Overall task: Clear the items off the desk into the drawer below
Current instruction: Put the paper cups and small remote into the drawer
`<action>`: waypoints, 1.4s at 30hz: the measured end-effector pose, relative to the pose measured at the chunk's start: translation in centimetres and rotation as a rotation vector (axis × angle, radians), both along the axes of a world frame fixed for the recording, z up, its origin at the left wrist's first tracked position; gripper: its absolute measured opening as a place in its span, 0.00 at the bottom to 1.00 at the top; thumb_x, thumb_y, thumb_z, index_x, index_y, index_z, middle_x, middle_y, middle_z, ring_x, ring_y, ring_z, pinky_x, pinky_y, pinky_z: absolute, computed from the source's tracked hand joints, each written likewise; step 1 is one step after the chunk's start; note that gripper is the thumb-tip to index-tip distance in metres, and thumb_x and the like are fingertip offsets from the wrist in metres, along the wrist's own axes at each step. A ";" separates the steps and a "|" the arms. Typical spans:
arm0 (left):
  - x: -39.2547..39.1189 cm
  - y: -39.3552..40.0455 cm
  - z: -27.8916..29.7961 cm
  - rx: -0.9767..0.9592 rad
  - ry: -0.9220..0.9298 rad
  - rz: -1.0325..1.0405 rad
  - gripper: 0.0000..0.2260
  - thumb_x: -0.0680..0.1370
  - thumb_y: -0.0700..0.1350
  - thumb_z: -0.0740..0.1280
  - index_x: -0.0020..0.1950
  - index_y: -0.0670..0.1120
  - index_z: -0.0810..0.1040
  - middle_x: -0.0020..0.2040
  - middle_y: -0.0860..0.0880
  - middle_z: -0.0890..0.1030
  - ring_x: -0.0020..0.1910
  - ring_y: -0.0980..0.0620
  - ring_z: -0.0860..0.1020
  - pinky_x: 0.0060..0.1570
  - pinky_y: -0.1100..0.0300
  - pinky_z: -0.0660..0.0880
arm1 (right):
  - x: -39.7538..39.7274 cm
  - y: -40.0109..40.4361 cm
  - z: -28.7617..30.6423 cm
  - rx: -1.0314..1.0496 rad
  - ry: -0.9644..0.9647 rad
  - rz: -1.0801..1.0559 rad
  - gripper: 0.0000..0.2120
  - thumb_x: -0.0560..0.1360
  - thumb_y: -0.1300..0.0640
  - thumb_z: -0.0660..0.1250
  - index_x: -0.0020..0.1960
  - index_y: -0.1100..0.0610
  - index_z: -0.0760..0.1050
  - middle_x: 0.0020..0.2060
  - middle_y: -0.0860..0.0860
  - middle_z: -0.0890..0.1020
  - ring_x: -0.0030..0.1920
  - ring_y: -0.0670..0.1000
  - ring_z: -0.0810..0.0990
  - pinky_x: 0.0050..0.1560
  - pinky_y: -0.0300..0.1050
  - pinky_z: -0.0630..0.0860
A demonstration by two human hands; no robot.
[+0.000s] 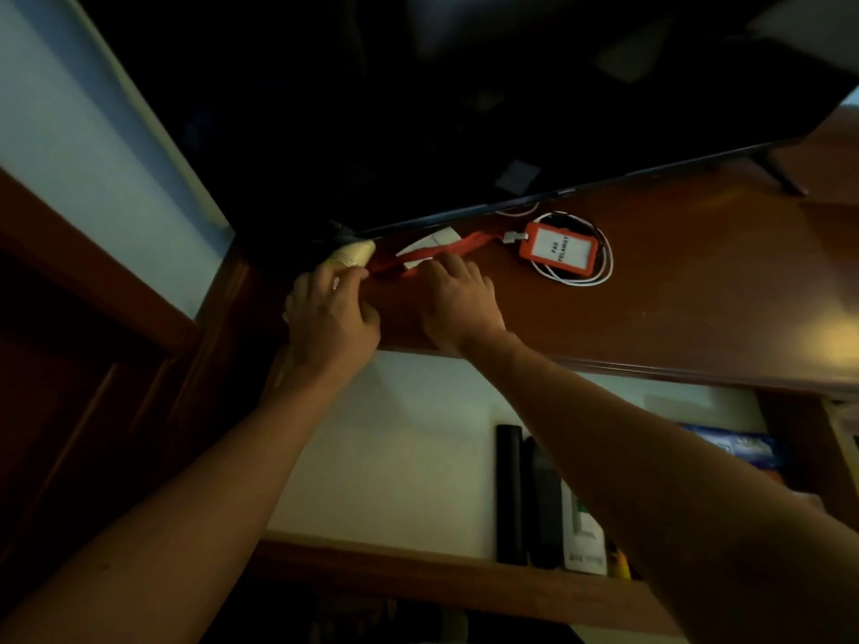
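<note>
On the brown desk top [674,290] lies an orange ID badge holder [559,249] on a red lanyard [446,250], over a coiled white cable [583,282]. My left hand [330,313] closes around a cream, tube-like object [355,255] at the desk's left end, under the dark screen's corner. Fingers of my right hand [458,295] rest on the red lanyard and a white paper [430,241] beneath it. Below the desk, the open drawer [418,569] has a pale bottom.
A large dark screen [418,109] hangs low over the desk's back. Inside the drawer lie two black remotes [525,495], a white remote [583,543] and blue packets [739,446] at the right. A wooden panel and a pale wall stand at the left.
</note>
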State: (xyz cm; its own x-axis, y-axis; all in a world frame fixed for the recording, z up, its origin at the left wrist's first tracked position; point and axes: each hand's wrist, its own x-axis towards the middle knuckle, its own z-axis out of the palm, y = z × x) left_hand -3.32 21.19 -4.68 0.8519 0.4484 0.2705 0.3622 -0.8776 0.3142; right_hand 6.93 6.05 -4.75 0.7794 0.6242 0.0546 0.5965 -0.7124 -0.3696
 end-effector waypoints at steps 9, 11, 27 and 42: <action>0.8 1.7 -1.0 0.039 0.226 0.140 0.29 0.70 0.48 0.72 0.69 0.45 0.69 0.65 0.38 0.70 0.62 0.33 0.70 0.60 0.42 0.69 | 2.2 2.1 -1.5 -0.250 0.059 0.149 0.28 0.81 0.46 0.57 0.79 0.50 0.58 0.80 0.54 0.57 0.79 0.60 0.51 0.73 0.70 0.53; 0.8 1.5 -1.2 0.026 0.199 0.132 0.30 0.70 0.47 0.73 0.71 0.46 0.68 0.64 0.38 0.71 0.61 0.34 0.71 0.59 0.42 0.70 | 2.0 1.4 -1.6 -0.242 0.029 0.148 0.27 0.81 0.46 0.57 0.79 0.50 0.59 0.78 0.53 0.61 0.78 0.59 0.55 0.73 0.69 0.55; 2.3 -0.7 -1.0 -0.258 0.120 0.129 0.31 0.71 0.45 0.75 0.72 0.46 0.69 0.70 0.41 0.65 0.66 0.37 0.68 0.55 0.49 0.74 | 4.3 -5.6 -1.1 -0.244 -0.117 -0.186 0.19 0.82 0.46 0.53 0.52 0.56 0.77 0.50 0.55 0.79 0.54 0.59 0.79 0.56 0.58 0.74; 3.2 1.2 -0.2 -0.422 0.063 0.180 0.21 0.78 0.48 0.70 0.69 0.48 0.68 0.63 0.42 0.78 0.56 0.40 0.80 0.44 0.50 0.79 | 3.7 -2.9 -2.3 -0.225 -0.052 -0.011 0.21 0.83 0.44 0.50 0.66 0.53 0.73 0.64 0.53 0.76 0.66 0.56 0.73 0.67 0.60 0.68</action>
State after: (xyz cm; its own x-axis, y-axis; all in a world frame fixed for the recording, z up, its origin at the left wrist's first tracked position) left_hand -0.09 22.36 -4.89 0.7595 0.6503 -0.0171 0.5269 -0.5994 0.6026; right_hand 10.63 3.17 -7.03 0.7858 0.6169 -0.0448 0.6025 -0.7798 -0.1702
